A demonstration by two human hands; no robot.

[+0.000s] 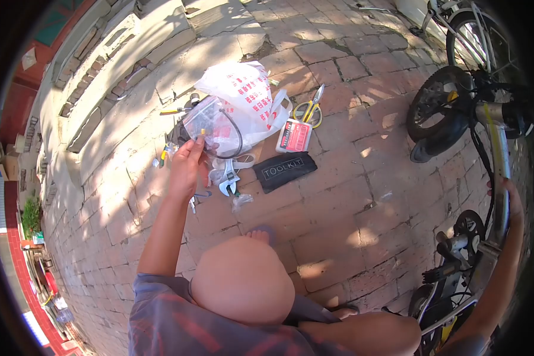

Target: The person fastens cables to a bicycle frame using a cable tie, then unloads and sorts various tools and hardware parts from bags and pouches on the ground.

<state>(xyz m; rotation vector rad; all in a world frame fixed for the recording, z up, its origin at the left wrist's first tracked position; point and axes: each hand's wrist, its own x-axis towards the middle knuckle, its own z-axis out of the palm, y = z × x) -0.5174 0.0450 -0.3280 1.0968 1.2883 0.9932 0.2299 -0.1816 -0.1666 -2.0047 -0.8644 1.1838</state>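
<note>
My left hand (190, 161) is raised over the pile of items, its fingers pinched on a small yellow piece (203, 132). Behind it lie a clear plastic bag (204, 115), a black cable (238, 127) and a white bag with red print (243, 89). At the far right, my right hand (509, 199) is wrapped round the silver bike frame tube (499, 172). An adjustable wrench (229, 178) rests just right of my left hand. Beyond it are a black toolkit pouch (285, 171), a red and white box (295, 136) and yellow-handled scissors (309, 111).
The bike's black front wheel (436, 110) stands at the upper right, with pedal and crank parts (457, 255) below. Another bicycle wheel (471, 41) is behind it. Stone steps (118, 65) rise at the upper left. My bent knee (242, 282) is at the bottom centre.
</note>
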